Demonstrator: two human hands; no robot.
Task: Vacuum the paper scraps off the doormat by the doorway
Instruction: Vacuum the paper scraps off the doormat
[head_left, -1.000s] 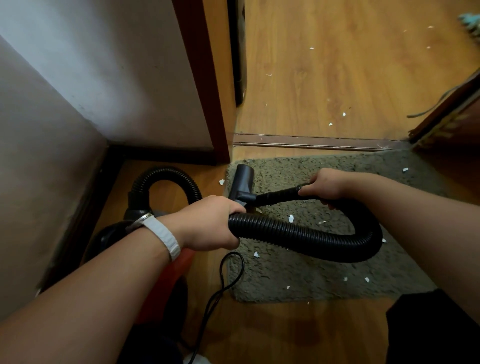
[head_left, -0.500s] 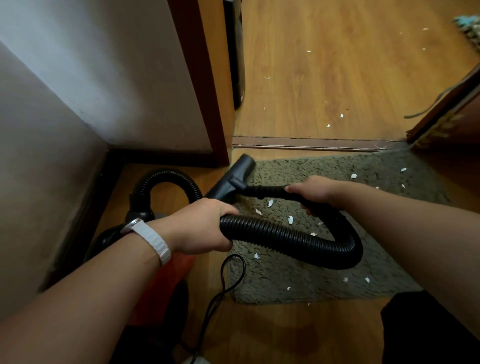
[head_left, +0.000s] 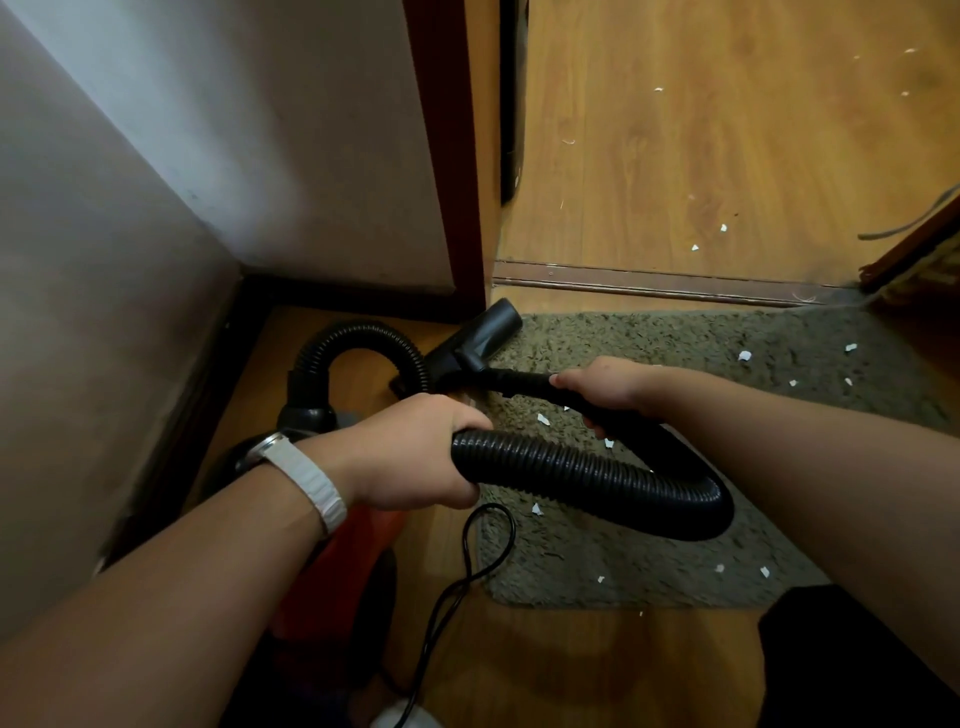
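A shaggy olive doormat lies before the doorway, dotted with several white paper scraps. My right hand grips the black vacuum wand just behind the nozzle, which sits at the mat's far left corner by the door frame. My left hand is closed around the ribbed black hose, which loops to the right over the mat. The red and black vacuum body stands on the floor under my left forearm, mostly hidden.
A white wall and dark red door frame close off the left. Beyond the metal threshold strip the wooden floor holds more scraps. A thin black power cord curls beside the mat's left edge. A dark garment fills the bottom right corner.
The nozzle has slid along the mat's left edge up to its far corner by the door frame. The hose loop shifted with it. Both hands kept their grip.
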